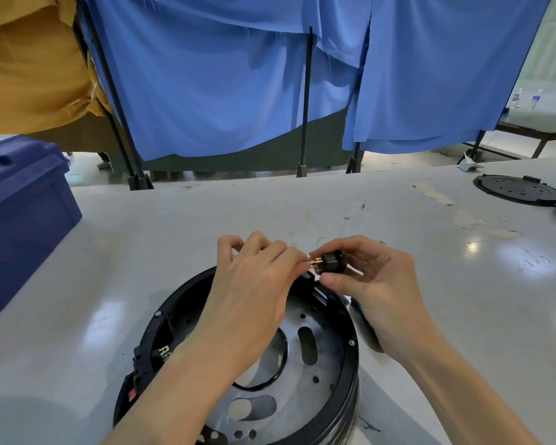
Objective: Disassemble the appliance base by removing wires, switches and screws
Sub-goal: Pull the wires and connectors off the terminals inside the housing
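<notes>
The round black appliance base (344,364) lies open side up on the grey table, its perforated metal plate (321,335) showing inside. A black wire loop (270,377) rests on that plate. Above the base's far rim, my right hand (376,284) holds a small black switch (333,261) with brass terminals pointing left. My left hand (257,284) pinches at those terminals with its fingertips. What exactly sits between those fingertips is hidden. A switch block with a red part (135,387) stays mounted on the base's left rim.
A blue plastic crate (20,213) stands at the left on the table (142,252). Black round covers (517,189) lie at the far right. A thin loose wire (355,210) lies beyond my hands. Blue curtains on black stands hang behind the table.
</notes>
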A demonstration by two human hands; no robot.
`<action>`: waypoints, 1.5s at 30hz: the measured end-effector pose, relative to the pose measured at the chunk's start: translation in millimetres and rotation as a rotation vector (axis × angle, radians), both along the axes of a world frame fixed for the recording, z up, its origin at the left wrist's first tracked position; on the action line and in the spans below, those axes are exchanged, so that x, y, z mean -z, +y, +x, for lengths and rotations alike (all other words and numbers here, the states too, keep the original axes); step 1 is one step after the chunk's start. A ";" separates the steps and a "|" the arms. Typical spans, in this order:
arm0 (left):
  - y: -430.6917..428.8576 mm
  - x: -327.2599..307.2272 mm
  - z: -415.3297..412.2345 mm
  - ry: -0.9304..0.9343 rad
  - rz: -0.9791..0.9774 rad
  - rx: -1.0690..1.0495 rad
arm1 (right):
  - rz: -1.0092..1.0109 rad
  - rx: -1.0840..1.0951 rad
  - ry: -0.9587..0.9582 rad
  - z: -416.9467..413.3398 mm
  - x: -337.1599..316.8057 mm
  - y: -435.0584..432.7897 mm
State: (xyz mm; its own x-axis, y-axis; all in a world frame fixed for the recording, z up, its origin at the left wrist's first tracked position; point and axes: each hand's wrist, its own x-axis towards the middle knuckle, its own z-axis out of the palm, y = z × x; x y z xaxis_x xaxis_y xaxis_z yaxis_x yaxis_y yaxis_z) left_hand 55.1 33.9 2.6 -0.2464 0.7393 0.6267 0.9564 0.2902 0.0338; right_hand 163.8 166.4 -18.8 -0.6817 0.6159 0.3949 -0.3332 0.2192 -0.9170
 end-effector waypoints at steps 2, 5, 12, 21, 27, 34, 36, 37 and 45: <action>0.1 -0.3 2.2 0.007 -0.031 -0.008 | -0.012 0.027 0.004 0.0 -0.1 -0.7; 0.2 -4.0 5.6 0.073 -0.051 -0.042 | -0.001 0.036 0.020 0.3 -2.0 -3.2; -1.8 -11.8 10.7 0.240 -0.066 -0.128 | 0.065 0.094 0.011 0.5 -5.6 -9.9; 5.4 -10.1 9.9 0.322 -0.098 -0.115 | 0.128 0.166 -0.042 1.5 -6.5 -16.8; 10.0 -7.0 10.2 0.232 -0.070 -0.077 | 0.101 0.182 -0.061 0.3 -6.3 -21.9; 7.9 -2.6 7.5 0.192 -0.020 0.005 | 0.047 0.149 -0.071 2.1 -11.0 -21.4; 7.9 -1.9 7.1 0.172 -0.021 0.027 | 0.048 0.149 -0.072 2.4 -12.1 -20.2; 8.3 -1.9 6.9 0.162 -0.024 0.036 | 0.050 0.151 -0.070 2.7 -12.8 -19.2; 8.9 -5.2 7.7 0.040 -0.076 0.156 | -0.030 0.075 -0.072 6.4 -14.5 -10.9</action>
State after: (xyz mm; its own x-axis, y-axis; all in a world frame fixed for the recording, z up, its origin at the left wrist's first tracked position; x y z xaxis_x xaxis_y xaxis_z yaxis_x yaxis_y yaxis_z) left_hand 62.8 42.8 7.7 -0.1010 0.8125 0.5742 0.9902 0.1382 -0.0214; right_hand 170.2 155.5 -4.4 -0.6587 0.6774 0.3275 -0.2502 0.2134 -0.9444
